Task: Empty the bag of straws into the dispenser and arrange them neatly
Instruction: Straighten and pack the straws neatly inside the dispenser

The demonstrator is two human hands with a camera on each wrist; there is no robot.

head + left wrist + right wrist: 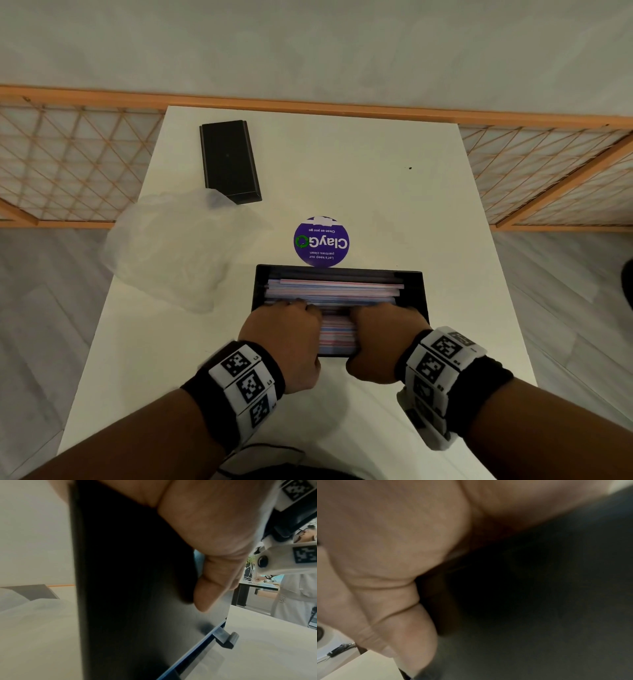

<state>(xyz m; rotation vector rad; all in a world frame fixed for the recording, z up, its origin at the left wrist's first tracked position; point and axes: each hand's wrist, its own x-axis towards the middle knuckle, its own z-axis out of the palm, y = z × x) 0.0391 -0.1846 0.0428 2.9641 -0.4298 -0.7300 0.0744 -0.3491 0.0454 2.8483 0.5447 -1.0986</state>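
A black open-topped dispenser (417, 291) stands on the white table, filled with pink, blue and white straws (332, 291) lying crosswise. My left hand (287, 329) and right hand (383, 332) sit side by side at its near wall. Their fingers curl over the rim onto the straws. In the left wrist view the right thumb (209, 595) presses on the outside of the dark front wall (137, 601). In the blurred right wrist view, the thumb (393, 615) lies against that wall (539, 601). The fingertips are hidden.
A crumpled clear plastic bag (171, 246) lies left of the dispenser. A black lid (229, 161) rests at the table's far left. A round purple sticker (321, 241) is behind the dispenser. A wooden lattice screen (68, 164) runs behind the table (394, 192).
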